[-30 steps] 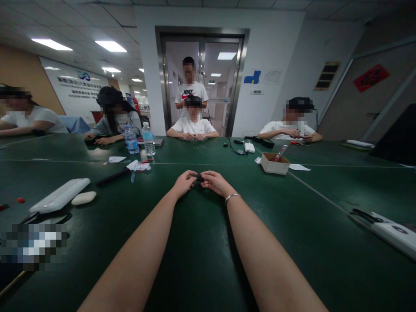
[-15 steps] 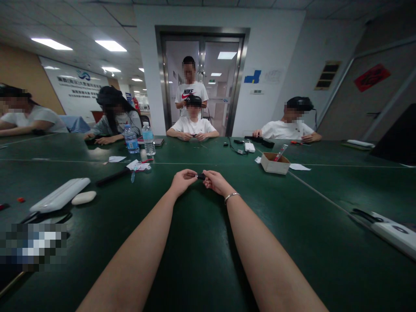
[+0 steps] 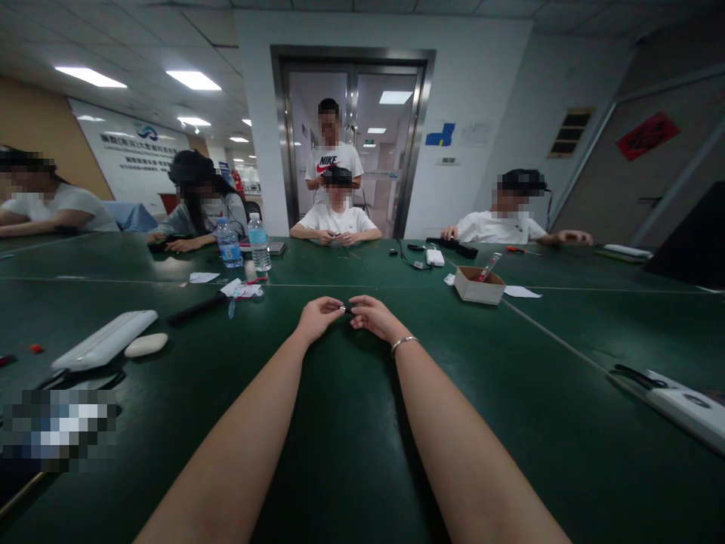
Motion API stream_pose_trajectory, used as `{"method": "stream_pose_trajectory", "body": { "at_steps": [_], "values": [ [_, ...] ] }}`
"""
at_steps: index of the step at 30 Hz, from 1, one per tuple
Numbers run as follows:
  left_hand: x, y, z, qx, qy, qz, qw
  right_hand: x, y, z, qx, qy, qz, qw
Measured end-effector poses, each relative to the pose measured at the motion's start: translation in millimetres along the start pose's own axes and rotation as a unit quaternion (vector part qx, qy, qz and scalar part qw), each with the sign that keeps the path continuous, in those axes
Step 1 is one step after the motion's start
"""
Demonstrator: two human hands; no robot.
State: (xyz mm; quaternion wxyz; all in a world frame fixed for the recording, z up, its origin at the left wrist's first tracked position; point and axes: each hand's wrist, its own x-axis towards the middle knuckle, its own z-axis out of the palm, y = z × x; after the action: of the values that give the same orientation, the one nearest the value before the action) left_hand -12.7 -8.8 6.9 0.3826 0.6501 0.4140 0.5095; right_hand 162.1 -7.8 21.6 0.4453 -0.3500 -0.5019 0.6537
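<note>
Above the green table, my left hand [image 3: 320, 317] pinches a small black object with a shiny metal end [image 3: 347, 309] between thumb and fingertips. Its exact kind is too small to make out. My right hand [image 3: 374, 316] closes on the black end from the other side, thumb and index finger against it, the other fingers curled below. A silver bangle [image 3: 404, 344] circles my right wrist. The fingertips of both hands nearly meet, so much of the object is hidden.
On the left lie a white case [image 3: 107, 340], a white oval item [image 3: 146, 345] and a black stick-like item [image 3: 195, 308]. Two water bottles [image 3: 259, 243] stand beyond. A small box [image 3: 479, 287] sits at right, a white device [image 3: 685, 404] nearer. Several people sit around; one stands behind.
My right fingers have shifted slightly on the black object, so less of it shows; my left hand stays put. The person at right has stretched an arm outward over the table.
</note>
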Motion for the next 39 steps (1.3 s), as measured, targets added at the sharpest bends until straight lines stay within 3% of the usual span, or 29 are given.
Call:
{"method": "stream_pose_trajectory", "body": {
  "at_steps": [3, 8, 17, 21, 26, 31, 36, 39],
  "values": [
    [1.0, -2.7, 0.6, -0.004, -0.002, 0.0, 1.0, -1.6, -1.6, 0.9, 0.024, -0.002, -0.005, 1.0],
    [1.8, -4.3, 0.7, -0.012, -0.004, 0.0, 1.0, 2.3, -1.0, 3.6, -0.042, 0.015, 0.018, 0.999],
    [0.2, -1.5, -0.4, -0.017, 0.002, -0.008, 1.0, 0.3, -3.7, 4.1, -0.065, 0.031, 0.023, 0.997],
    [0.5, -1.0, -0.4, -0.022, 0.005, -0.013, 1.0, -0.6, -3.7, 1.5, -0.021, 0.007, -0.009, 1.0],
    [1.0, -2.5, -0.5, -0.028, 0.005, -0.01, 1.0, -0.9, -2.2, -0.6, -0.041, 0.009, 0.028, 0.999],
    [0.2, 1.1, 0.2, -0.031, 0.013, -0.019, 0.999, -3.5, -3.5, -1.0, 0.005, 0.008, -0.015, 1.0],
    [0.0, 1.6, 0.1, -0.026, 0.016, -0.017, 0.999, -0.9, -2.4, -1.5, -0.022, 0.017, 0.033, 0.999],
    [0.1, 0.7, -0.3, -0.03, 0.022, -0.02, 0.999, -1.9, -2.0, -2.3, 0.001, 0.014, -0.001, 1.0]
  ]
}}
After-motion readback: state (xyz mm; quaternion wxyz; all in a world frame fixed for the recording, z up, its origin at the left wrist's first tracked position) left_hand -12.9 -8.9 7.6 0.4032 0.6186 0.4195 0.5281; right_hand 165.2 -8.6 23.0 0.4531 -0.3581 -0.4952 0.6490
